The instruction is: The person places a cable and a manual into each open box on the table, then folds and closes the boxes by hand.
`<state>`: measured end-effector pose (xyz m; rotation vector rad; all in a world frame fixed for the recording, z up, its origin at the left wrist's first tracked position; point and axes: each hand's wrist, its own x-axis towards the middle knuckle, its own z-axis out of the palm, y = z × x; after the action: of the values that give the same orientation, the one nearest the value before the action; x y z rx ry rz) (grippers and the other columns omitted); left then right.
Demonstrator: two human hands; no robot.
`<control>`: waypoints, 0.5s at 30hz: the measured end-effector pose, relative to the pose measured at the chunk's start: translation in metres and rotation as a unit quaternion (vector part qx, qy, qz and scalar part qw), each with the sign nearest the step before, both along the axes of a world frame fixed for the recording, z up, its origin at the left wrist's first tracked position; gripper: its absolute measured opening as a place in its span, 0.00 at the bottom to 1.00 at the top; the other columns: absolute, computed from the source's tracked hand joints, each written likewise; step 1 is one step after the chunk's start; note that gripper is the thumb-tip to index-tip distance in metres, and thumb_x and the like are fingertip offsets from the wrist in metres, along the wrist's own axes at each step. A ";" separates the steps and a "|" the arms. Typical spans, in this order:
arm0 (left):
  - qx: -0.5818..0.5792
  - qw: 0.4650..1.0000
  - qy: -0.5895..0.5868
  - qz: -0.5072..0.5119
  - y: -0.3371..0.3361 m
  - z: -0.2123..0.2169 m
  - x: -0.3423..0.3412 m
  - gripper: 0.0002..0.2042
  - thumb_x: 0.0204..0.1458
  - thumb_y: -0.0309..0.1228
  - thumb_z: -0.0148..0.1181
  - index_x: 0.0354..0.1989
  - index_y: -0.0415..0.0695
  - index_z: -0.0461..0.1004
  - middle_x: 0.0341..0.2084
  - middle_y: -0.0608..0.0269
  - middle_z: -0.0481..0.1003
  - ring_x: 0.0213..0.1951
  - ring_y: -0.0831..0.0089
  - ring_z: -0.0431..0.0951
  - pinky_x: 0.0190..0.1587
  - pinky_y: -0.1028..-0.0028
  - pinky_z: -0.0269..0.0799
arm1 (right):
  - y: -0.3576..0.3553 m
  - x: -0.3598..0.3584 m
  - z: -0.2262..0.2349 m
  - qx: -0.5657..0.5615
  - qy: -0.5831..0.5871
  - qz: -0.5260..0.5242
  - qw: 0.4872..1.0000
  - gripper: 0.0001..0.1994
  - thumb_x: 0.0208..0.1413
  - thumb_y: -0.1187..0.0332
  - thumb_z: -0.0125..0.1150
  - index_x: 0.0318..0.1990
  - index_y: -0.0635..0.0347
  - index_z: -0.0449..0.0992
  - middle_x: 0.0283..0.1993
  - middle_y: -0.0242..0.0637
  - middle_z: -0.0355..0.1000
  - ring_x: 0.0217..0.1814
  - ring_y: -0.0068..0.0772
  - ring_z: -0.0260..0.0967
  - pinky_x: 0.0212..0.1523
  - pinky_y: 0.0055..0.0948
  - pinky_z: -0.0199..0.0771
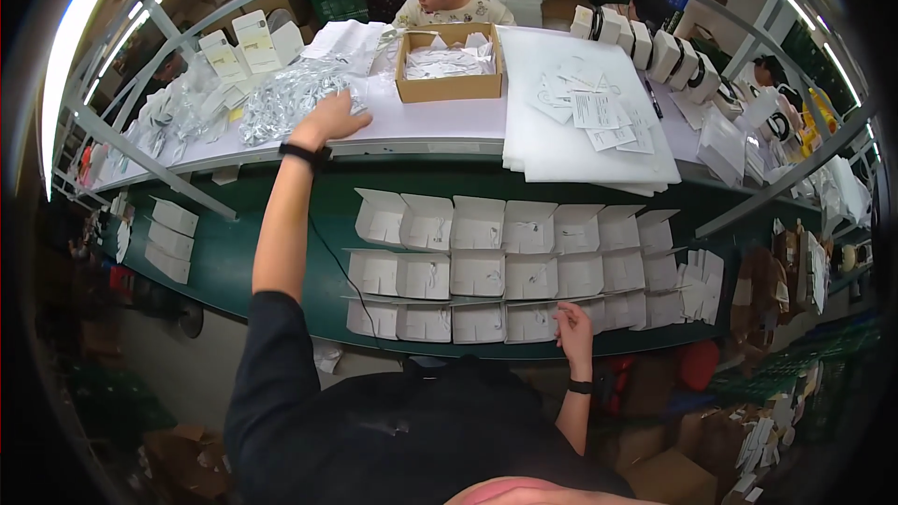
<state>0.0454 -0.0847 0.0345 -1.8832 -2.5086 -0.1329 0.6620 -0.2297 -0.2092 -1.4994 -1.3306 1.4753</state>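
My left hand point(329, 120) stretches to the far shelf, at the right edge of a pile of small clear plastic bags point(285, 103) with whitish contents. Its thumb stands apart from the other fingers, and nothing shows in its grasp. My right hand point(573, 327) hovers at the near row of open white boxes point(478, 322), fingers curled together by a box flap. Whatever they may hold is too small to make out. The boxes stand in three rows on the green bench point(323, 266); several have small pale or metallic pieces inside.
An open brown carton point(449, 86) of white slips sits on the shelf. Right of it, printed cards point(596, 110) lie on white foam sheets point(552, 145). White boxes point(171, 241) stand at the bench's left. A dark cable point(335, 254) crosses the bench. Another person point(452, 0) sits opposite.
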 end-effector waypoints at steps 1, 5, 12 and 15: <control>-0.040 0.998 0.032 0.031 0.028 -0.015 -0.021 0.42 0.53 0.60 0.65 0.70 0.43 0.67 0.63 0.29 0.70 0.66 0.36 0.70 0.66 0.52 0.69 | -0.001 -0.007 -0.001 0.005 0.003 0.014 1.000 0.15 0.68 0.70 0.60 0.59 0.64 0.76 0.40 0.34 0.80 0.26 0.17 0.68 0.20 0.19 0.68; -0.041 0.989 0.054 0.128 0.041 -0.010 0.015 0.49 0.49 0.68 0.64 0.73 0.45 0.63 0.68 0.32 0.66 0.70 0.37 0.65 0.69 0.49 0.66 | -0.007 -0.017 0.001 0.015 0.007 0.017 1.000 0.15 0.68 0.71 0.59 0.59 0.64 0.76 0.41 0.35 0.80 0.26 0.17 0.68 0.19 0.19 0.67; -0.004 0.984 -0.015 0.177 0.045 -0.011 -0.003 0.44 0.54 0.65 0.59 0.74 0.48 0.64 0.68 0.38 0.69 0.70 0.44 0.68 0.69 0.47 0.65 | -0.027 -0.009 -0.014 0.003 0.007 0.023 1.000 0.15 0.69 0.71 0.59 0.60 0.64 0.76 0.41 0.36 0.80 0.27 0.17 0.69 0.19 0.19 0.68; 0.001 0.979 -0.021 0.203 0.049 -0.013 0.002 0.40 0.57 0.61 0.57 0.73 0.49 0.65 0.67 0.41 0.71 0.69 0.46 0.71 0.68 0.45 0.66 | -0.032 -0.001 -0.023 -0.010 0.031 0.023 0.999 0.15 0.69 0.71 0.58 0.60 0.64 0.76 0.41 0.36 0.81 0.27 0.17 0.69 0.20 0.19 0.67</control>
<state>0.0478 -0.0352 0.0214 -1.3378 -2.8522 -0.1732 0.6607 -0.2612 -0.2322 -1.4324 -1.3246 1.5549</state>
